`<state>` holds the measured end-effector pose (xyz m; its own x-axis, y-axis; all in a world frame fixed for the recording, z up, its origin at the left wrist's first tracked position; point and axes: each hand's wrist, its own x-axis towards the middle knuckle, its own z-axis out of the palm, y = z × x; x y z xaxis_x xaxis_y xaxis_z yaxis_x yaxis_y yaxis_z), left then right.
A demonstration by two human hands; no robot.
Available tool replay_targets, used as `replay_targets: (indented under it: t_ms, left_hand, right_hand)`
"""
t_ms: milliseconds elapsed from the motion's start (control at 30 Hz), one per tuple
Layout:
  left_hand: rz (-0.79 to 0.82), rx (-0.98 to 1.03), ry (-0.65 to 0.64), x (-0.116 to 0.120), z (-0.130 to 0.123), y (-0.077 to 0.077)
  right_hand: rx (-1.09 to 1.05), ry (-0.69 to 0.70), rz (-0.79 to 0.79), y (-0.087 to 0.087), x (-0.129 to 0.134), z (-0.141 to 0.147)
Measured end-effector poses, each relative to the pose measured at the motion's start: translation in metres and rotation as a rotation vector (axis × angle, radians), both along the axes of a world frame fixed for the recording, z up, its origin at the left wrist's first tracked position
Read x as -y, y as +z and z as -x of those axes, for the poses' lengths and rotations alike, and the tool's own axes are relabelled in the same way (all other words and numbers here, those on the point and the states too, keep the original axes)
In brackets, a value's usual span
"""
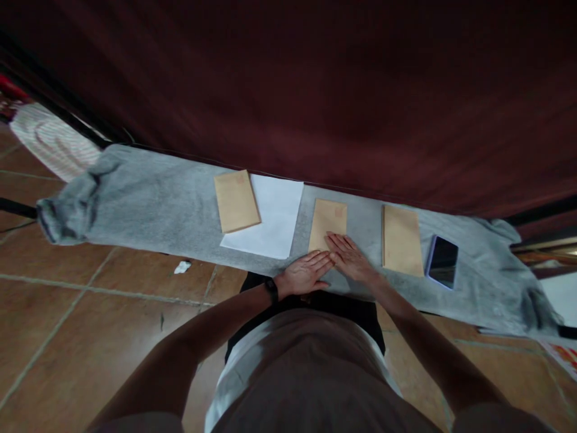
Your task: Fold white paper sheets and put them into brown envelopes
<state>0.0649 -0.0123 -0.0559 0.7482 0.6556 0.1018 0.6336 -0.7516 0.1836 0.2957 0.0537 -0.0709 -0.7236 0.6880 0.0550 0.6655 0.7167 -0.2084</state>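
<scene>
A tan paper envelope point(328, 218) lies on the grey cloth in front of me, with a small reddish square near its upper right corner. Across its near end rests my right hand point(349, 257), fingers stretched out flat. My left hand point(306, 273) is palm up at the envelope's near left corner, its fingers extended and their tips meeting the right hand. A dark band circles the left wrist. The near edge of the envelope is hidden by the hands.
Left of centre, a stack of tan envelopes point(237, 201) partly covers white paper sheets point(277, 219). To the right lie another envelope stack point(402, 240) and a phone point(443, 262). The grey cloth point(148, 198) covers a narrow bench before a dark red curtain point(288, 90).
</scene>
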Motion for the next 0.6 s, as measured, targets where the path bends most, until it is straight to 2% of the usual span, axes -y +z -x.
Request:
replay_targets:
  t_ms: [167,333,600]
  left_hand:
    - [-0.005,0.02,-0.022,0.001,0.001,0.006]
    - [0.022,0.034,-0.027,0.001,0.001,0.007]
    - [0.084,0.106,0.044,-0.002,0.001,0.011]
  right_hand:
    - [-0.038,-0.017,0.001,0.001,0.031,-0.01]
    - [-0.04,-0.03,-0.087,0.004,0.054,-0.017]
    - [-0.032,-0.008,-0.129,0.011,0.074,-0.026]
